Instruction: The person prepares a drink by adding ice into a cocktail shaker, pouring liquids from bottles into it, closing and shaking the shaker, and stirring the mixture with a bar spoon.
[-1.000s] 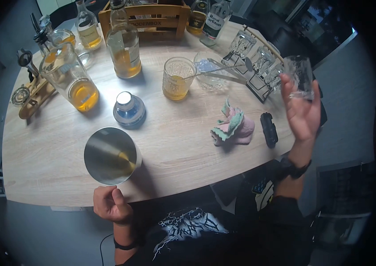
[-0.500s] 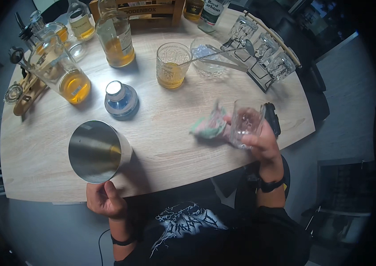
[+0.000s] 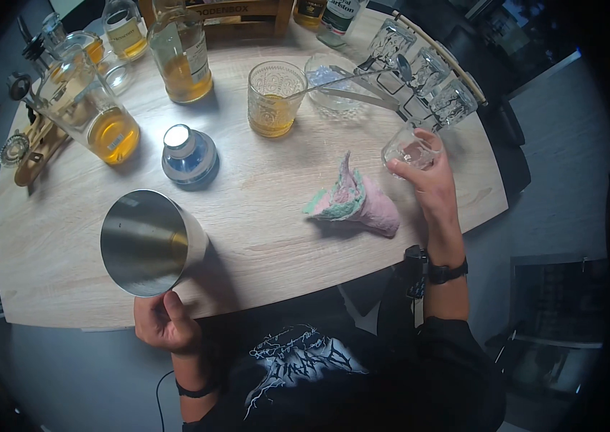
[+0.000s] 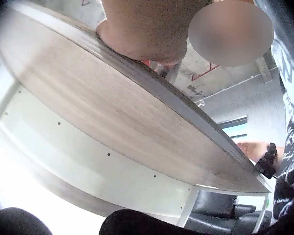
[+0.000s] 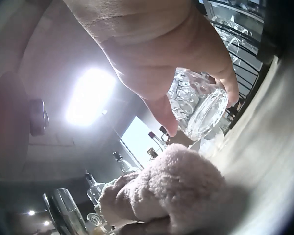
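Observation:
My right hand [image 3: 436, 176] grips a clear patterned glass tumbler [image 3: 407, 153] between thumb and fingers, above the right side of the table. In the right wrist view the thick base of the tumbler [image 5: 206, 115] shows past the fingers. A pink and green cloth [image 3: 362, 201] lies bunched on the table to the left of that hand. My left hand [image 3: 167, 324] stays at the table's front edge with fingers loosely curled, close below a steel shaker tin [image 3: 193, 248] that has some yellowish liquid at its bottom.
A shaker top [image 3: 190, 158], a mixing glass [image 3: 107, 133] of amber liquid and a bottle [image 3: 182, 68] stand on the left. A patterned glass [image 3: 275, 108] and an ice bowl [image 3: 334, 101] with tongs stand mid-table. Upturned glasses [image 3: 427, 72] hang on a rack behind the right hand.
My right hand came with the tumbler from the right over to the cloth, then moved a little up and away from it. The cloth has shifted slightly. My left hand stays by the tin.

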{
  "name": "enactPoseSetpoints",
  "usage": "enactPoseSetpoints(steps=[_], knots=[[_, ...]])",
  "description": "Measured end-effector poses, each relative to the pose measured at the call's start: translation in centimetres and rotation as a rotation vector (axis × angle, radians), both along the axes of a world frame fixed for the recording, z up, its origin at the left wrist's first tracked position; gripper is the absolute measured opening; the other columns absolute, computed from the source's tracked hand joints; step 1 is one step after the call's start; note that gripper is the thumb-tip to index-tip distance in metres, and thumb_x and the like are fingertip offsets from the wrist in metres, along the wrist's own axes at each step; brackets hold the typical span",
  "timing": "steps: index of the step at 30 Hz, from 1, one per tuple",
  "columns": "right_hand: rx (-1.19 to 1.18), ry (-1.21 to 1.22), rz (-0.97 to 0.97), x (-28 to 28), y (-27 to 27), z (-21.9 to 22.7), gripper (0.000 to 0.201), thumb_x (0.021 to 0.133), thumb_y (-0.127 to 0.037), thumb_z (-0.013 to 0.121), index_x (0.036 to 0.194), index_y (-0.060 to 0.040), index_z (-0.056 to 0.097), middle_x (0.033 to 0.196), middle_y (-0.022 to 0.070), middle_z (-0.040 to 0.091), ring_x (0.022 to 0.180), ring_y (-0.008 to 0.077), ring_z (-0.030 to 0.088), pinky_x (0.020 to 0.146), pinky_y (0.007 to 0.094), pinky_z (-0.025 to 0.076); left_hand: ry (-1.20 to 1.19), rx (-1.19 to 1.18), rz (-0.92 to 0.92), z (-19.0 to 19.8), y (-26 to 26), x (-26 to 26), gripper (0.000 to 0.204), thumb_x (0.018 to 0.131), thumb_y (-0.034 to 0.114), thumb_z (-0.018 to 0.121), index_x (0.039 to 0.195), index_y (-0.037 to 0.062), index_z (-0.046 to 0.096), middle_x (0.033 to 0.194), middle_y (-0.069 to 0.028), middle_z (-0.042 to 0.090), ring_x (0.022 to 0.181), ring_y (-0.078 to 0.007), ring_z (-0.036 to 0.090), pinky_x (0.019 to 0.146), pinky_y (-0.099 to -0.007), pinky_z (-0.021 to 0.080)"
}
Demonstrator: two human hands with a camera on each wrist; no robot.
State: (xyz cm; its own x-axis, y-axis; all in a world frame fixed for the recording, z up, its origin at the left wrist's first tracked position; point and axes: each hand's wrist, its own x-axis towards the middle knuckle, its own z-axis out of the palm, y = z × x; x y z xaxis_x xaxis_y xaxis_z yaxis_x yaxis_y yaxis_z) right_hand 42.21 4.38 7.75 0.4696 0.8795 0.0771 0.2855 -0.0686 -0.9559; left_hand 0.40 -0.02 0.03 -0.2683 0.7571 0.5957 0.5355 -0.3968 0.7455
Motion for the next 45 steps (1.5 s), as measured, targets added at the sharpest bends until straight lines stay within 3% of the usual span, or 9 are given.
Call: enactPoseSetpoints(steps=[8,10,29,33,35,36,38,41,45], knots=[[-0.122,-0.250,0.045,-0.2,0.7,-1.1,0.087,0.071,-0.012,0.092,0.143,-0.0044,0.044,0.131,0.0174,0.057,0.112,0.0220,0.061,0.096,0.0311,0.051,-0.004,0.013,-0.004,0.0,0.2,0.2,0.020,0.099,0.012,0.063,0.084,-0.0009,0.064,0.077,-0.0067,0.062,0.067,-0.0132,0.052,0.061,-0.0244,0.040],[-0.112,-0.111,0.092,-0.6,0.7,-1.1,0.090,0.070,-0.009,0.093,0.144,-0.0064,0.043,0.132,0.0174,0.057,0.111,0.0224,0.061,0.094,0.0314,0.052,-0.016,0.013,-0.018,0.1,0.3,0.3,0.019,0.099,0.012,0.063,0.085,-0.0010,0.064,0.077,-0.0065,0.062,0.066,-0.0131,0.052,0.060,-0.0242,0.040],[-0.076,-0.021,0.108,-0.8,0.0,-1.9,0.088,0.077,-0.006,0.087,0.147,-0.0018,0.034,0.133,0.0197,0.052,0.115,0.0271,0.059,0.099,0.0367,0.052,0.028,0.001,-0.025,0.3,0.4,0.3,0.016,0.097,0.009,0.064,0.085,-0.0019,0.067,0.074,-0.0056,0.062,0.064,-0.0126,0.055,0.058,-0.0239,0.042],[0.033,-0.366,-0.147,-3.0,-3.2,1.6,0.073,0.083,-0.013,0.082,0.142,-0.0001,0.041,0.128,0.0165,0.053,0.117,0.0266,0.055,0.100,0.0380,0.048,0.042,-0.056,-0.028,0.4,0.2,0.1,0.014,0.097,0.007,0.064,0.089,-0.0031,0.068,0.075,-0.0076,0.064,0.065,-0.0134,0.059,0.060,-0.0247,0.046],[-0.215,-0.679,0.116,-5.6,-4.9,2.7,0.068,0.080,-0.013,0.082,0.137,0.0009,0.048,0.125,0.0156,0.056,0.112,0.0302,0.058,0.098,0.0421,0.047,0.038,-0.081,-0.043,0.4,0.2,0.2,0.013,0.097,0.007,0.064,0.090,-0.0033,0.069,0.075,-0.0083,0.065,0.065,-0.0138,0.060,0.060,-0.0250,0.047],[-0.220,-0.676,0.103,-6.5,-5.2,2.0,0.068,0.080,-0.013,0.082,0.137,0.0009,0.048,0.125,0.0156,0.056,0.112,0.0302,0.058,0.098,0.0421,0.047,0.077,-0.060,-0.027,0.5,0.3,0.3,0.013,0.097,0.007,0.064,0.090,-0.0037,0.069,0.076,-0.0085,0.065,0.066,-0.0142,0.060,0.061,-0.0252,0.047],[-0.097,-0.968,0.336,-7.4,-5.4,0.1,0.057,0.080,-0.013,0.077,0.130,0.0006,0.055,0.118,0.0163,0.059,0.109,0.0345,0.058,0.099,0.0451,0.045,0.112,-0.033,-0.025,0.5,0.6,0.6,0.012,0.097,0.006,0.064,0.091,-0.0040,0.069,0.077,-0.0087,0.065,0.067,-0.0145,0.060,0.061,-0.0253,0.048],[-0.134,-0.868,0.326,-6.4,-6.1,-0.2,0.048,0.079,-0.011,0.073,0.124,-0.0006,0.060,0.111,0.0182,0.061,0.107,0.0355,0.059,0.098,0.0435,0.046,0.154,-0.012,-0.008,0.4,0.4,0.5,0.012,0.097,0.005,0.063,0.091,-0.0046,0.068,0.079,-0.0086,0.066,0.069,-0.0148,0.060,0.063,-0.0254,0.048],[-0.159,-0.569,0.344,-5.5,-8.7,4.6,0.039,0.079,0.000,0.066,0.118,0.0015,0.064,0.112,0.0180,0.064,0.100,0.0300,0.064,0.090,0.0359,0.051,0.107,-0.036,-0.030,0.1,0.4,0.3,0.011,0.097,0.004,0.062,0.091,-0.0045,0.067,0.081,-0.0085,0.066,0.071,-0.0144,0.059,0.064,-0.0254,0.048]])
